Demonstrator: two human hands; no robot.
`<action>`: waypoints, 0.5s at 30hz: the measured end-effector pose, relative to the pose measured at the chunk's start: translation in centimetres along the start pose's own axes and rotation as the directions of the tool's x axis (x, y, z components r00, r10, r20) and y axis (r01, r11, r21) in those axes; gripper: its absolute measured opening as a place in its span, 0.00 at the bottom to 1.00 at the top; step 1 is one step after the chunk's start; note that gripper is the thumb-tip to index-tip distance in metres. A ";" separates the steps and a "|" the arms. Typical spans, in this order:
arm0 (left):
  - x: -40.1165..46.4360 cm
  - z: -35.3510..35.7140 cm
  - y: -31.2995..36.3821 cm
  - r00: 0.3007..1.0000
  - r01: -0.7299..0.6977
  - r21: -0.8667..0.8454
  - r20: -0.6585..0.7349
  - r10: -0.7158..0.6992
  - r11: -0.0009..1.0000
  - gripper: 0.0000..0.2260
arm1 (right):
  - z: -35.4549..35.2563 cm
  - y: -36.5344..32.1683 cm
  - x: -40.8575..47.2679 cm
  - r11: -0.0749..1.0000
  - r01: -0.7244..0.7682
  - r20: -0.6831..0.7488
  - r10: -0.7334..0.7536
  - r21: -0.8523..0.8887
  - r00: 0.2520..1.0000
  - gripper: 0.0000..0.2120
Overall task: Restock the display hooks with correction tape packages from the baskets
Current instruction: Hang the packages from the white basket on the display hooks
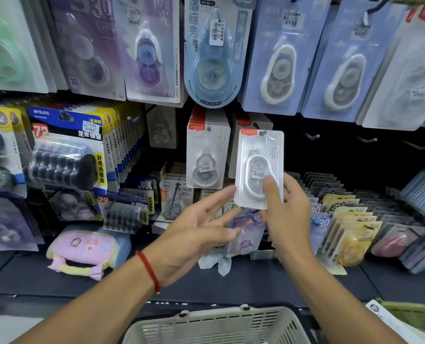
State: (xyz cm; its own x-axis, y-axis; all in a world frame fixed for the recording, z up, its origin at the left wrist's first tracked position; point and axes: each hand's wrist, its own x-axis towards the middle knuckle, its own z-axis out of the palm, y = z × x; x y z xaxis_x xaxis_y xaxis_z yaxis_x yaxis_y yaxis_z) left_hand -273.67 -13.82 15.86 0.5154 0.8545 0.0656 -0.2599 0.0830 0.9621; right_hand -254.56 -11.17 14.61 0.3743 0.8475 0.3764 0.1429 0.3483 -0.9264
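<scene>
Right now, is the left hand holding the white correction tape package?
No, the right hand grips the white correction tape package; the left hand is open.

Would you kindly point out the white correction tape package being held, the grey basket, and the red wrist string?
white correction tape package [256,167], head view, blister front.
grey basket [216,326], head view, rear wall.
red wrist string [149,270], head view, mid-band.

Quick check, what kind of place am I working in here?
Most likely a stationery shop aisle: correction tape packs with price stickers hang on display hooks, a basket sits below, and the right hand holds a white pack.
</scene>
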 end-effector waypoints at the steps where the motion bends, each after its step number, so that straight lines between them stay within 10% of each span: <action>1: 0.1 -0.1 0.0 1.000 0.004 0.037 -0.024 -0.003 0.999 0.36 | 0.0 0.5 0.7 0.999 -0.016 0.005 0.016 -0.028 1.000 0.14; 5: 0.8 -0.9 -0.9 0.984 0.037 0.405 -0.173 0.037 0.914 0.30 | 0.2 2.5 4.3 0.962 -0.264 0.057 0.268 -0.070 0.962 0.17; 9: 0.2 -3.0 -3.1 0.988 0.142 0.798 -0.152 -0.031 0.585 0.21 | 0.0 4.6 4.2 0.872 -0.489 0.084 0.489 -0.030 0.868 0.11; 15: -2.0 -4.6 -7.8 0.822 0.019 0.999 -0.040 -0.568 -0.043 0.21 | -1.8 7.0 -2.3 0.803 -0.235 0.455 0.521 -0.547 0.722 0.07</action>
State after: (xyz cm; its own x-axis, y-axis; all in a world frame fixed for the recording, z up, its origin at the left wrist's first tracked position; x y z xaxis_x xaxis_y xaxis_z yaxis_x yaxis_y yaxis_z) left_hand -276.43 -13.76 7.03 0.5390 0.6756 -0.5030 0.8364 -0.4999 0.2248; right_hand -252.82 -11.42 7.22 -0.0725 0.9756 -0.2071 0.5280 -0.1386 -0.8378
